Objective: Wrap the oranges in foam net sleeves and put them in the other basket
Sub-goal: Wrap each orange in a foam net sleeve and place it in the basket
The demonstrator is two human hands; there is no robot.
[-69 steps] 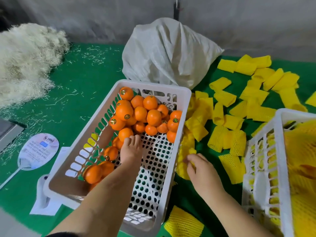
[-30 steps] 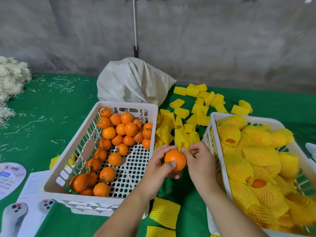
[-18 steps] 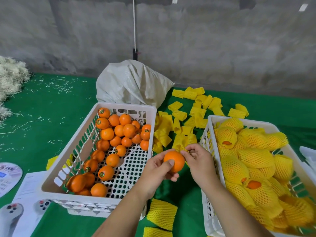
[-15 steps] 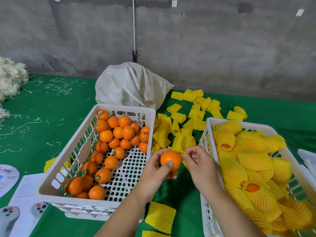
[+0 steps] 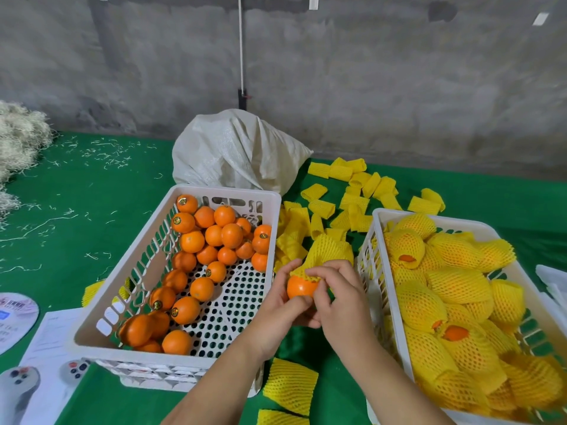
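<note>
Between the two baskets my left hand [image 5: 283, 305] grips an orange [image 5: 300, 286] from below. A yellow foam net sleeve [image 5: 326, 251] covers the orange's far half, and my right hand [image 5: 337, 297] pinches the sleeve's near edge on top of the fruit. The white basket on the left [image 5: 196, 361] holds several bare oranges [image 5: 214, 234]. Filling the white basket on the right [image 5: 380, 271] are several wrapped oranges [image 5: 454, 285] in yellow net.
Loose yellow sleeves [image 5: 352, 204] lie scattered on the green cloth behind and between the baskets; two more [image 5: 290, 384] lie near my arms. A white sack [image 5: 236, 151] sits behind the left basket. Papers [image 5: 46, 357] and a round fan [image 5: 15, 317] lie at left, straw [image 5: 18, 139] far left.
My left hand took an orange out of the left basket and brought it between the baskets. My right hand has now pulled a yellow sleeve over the orange's far half.
</note>
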